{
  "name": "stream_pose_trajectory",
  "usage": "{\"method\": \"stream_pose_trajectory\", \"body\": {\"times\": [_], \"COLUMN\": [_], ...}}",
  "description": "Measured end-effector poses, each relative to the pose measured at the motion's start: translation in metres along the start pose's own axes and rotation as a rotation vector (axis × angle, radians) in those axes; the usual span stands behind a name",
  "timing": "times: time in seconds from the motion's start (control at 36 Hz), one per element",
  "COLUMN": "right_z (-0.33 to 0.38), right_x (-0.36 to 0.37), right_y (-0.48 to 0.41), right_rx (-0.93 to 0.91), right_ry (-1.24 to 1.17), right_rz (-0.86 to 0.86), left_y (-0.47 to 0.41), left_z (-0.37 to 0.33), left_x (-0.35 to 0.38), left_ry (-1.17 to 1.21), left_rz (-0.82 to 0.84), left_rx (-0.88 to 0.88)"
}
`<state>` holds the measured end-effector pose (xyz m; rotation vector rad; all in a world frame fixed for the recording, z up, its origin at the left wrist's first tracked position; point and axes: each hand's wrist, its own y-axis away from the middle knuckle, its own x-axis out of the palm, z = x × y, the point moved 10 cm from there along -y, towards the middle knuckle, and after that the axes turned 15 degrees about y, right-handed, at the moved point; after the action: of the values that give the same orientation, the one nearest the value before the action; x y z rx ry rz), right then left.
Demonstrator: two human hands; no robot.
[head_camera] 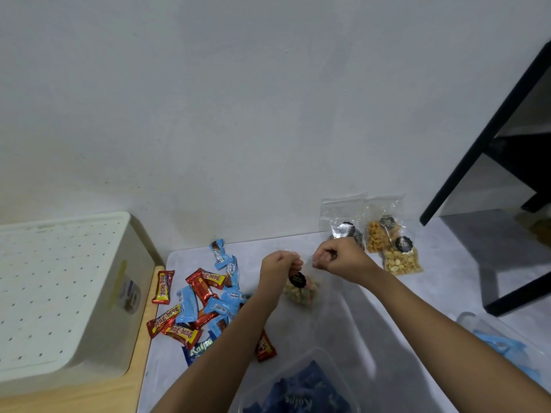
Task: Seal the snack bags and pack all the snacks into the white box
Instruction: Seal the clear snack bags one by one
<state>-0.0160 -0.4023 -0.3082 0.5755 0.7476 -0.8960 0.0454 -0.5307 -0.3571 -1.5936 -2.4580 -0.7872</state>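
Observation:
My left hand (280, 265) and my right hand (343, 259) pinch the top edge of a clear snack bag (301, 289) with a black round label, which hangs above the table with pale nuts inside. Three more clear snack bags (387, 242) with black labels lean against the wall behind my right hand. A heap of red and blue wrapped snack bars (199, 305) lies on the grey table to the left of my left arm. The white box (65, 293), with a perforated lid, stands at the far left on a wooden surface.
A clear plastic tub (301, 383) holding blue packets sits near the front edge under my arms. Another clear container with blue contents (504, 347) is at the right. A black table frame (489, 135) stands at the right back.

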Motion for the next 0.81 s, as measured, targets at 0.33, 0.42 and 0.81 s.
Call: {"method": "stream_pose_trajectory", "body": {"times": [0.33,0.42,0.81], "right_z": [0.003,0.002,0.009], "right_x": [0.012,0.016,0.017], "right_y": [-0.005,-0.006,-0.013], "right_rx": [0.068,0.090,0.080], "right_ry": [-0.026,-0.037,-0.050], "right_rz": [0.059,0.047,-0.015], "left_y": [-0.006,-0.008,-0.003], "left_z": [-0.001,-0.001,-0.006], "left_x": [0.002,-0.001,0.001], "left_ry": [-0.149,-0.188,-0.245], "left_rz": [0.143,0.124,0.131], "left_rx": [0.043,0.058,0.089]}}
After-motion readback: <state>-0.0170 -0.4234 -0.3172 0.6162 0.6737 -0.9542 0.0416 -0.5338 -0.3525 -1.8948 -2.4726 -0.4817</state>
